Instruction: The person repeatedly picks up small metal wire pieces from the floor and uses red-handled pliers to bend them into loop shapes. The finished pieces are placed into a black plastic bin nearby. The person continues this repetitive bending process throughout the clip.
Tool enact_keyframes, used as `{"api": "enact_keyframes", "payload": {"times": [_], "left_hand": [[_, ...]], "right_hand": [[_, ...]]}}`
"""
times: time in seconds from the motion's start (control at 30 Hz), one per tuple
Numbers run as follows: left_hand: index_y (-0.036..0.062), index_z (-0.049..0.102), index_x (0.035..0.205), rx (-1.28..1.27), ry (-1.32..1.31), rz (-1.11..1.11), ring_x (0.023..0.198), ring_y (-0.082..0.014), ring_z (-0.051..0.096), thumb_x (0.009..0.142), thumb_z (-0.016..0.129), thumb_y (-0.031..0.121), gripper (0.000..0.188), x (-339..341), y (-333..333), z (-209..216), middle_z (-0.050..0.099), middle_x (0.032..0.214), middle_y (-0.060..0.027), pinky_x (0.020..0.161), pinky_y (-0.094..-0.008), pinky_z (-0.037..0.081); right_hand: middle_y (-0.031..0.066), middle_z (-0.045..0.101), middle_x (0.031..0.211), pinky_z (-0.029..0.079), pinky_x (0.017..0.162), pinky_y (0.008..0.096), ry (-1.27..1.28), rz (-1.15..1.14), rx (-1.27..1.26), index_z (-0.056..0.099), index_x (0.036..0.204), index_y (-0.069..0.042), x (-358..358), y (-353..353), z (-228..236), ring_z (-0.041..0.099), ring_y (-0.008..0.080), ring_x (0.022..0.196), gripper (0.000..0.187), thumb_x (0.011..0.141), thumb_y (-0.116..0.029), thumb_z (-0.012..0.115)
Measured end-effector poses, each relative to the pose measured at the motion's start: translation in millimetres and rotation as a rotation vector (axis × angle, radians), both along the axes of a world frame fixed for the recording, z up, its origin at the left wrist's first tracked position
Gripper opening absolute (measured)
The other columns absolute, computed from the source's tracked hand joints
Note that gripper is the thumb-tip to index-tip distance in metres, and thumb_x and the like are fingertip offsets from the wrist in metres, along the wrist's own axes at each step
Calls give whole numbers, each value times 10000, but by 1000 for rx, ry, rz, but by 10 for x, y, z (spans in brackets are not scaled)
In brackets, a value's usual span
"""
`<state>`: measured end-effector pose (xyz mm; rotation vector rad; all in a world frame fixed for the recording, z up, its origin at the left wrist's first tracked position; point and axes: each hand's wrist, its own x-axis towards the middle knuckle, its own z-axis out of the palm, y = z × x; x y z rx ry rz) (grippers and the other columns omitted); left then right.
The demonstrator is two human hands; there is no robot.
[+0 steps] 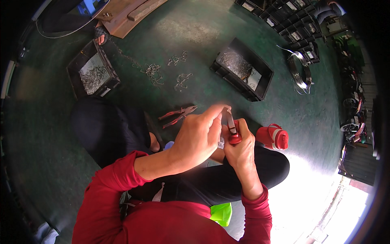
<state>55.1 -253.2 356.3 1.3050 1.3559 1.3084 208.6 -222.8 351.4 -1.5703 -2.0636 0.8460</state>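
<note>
My right hand [240, 148] is wrapped round a red-handled metal tool [232, 125]; its exact kind is hidden by my fingers. Close beside it, my left hand [199, 136] is closed, thumb and fingers drawn together at the tool's upper metal end. What those fingers pinch is too small to make out. Red-handled pliers [178, 115] lie on the green floor just past my left hand. Farther off are loose clusters of bent wire pieces [152, 73]. To the right of my right hand stands a red jug [273, 137] with a handle.
A black crate [74, 75] at far left and another black crate [264, 83] at far right hold many metal wire pieces. Another person's hand [100, 37] is by the left crate. A wire coil [300, 73] and stacked black crates [290, 20] stand at the back right.
</note>
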Motion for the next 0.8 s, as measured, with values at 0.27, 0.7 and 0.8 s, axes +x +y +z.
{"api": "enact_keyframes", "payload": {"times": [0.27, 0.7, 0.8], "left_hand": [[-24, 633, 1114, -166, -202, -89, 872, -138, 686, 1023, 470, 145, 252, -285, 226, -94, 700, 944, -77, 716, -255, 522], [-12, 609, 1178, 257, -438, -127, 1097, -231, 646, 1041, 429, 143, 274, -192, 194, -105, 671, 1144, -132, 918, -342, 528], [-13, 605, 1177, 328, -497, -125, 1111, -234, 638, 1037, 425, 116, 262, -174, 191, -148, 672, 1149, -144, 927, -343, 519]], "right_hand": [[102, 661, 923, 508, 752, 328, 247, 110, -636, 559, 1029, -6, 239, 147, 230, 641, 182, 728, 198, 933, -167, 623], [170, 639, 1144, 537, 889, 469, 878, 357, -1542, 463, 1234, 11, 100, -72, 278, 618, 308, 1107, 436, 972, -314, 588], [170, 639, 1142, 540, 890, 468, 915, 380, -1530, 474, 1215, 2, 102, -79, 311, 615, 305, 1115, 420, 973, -323, 584]]}}
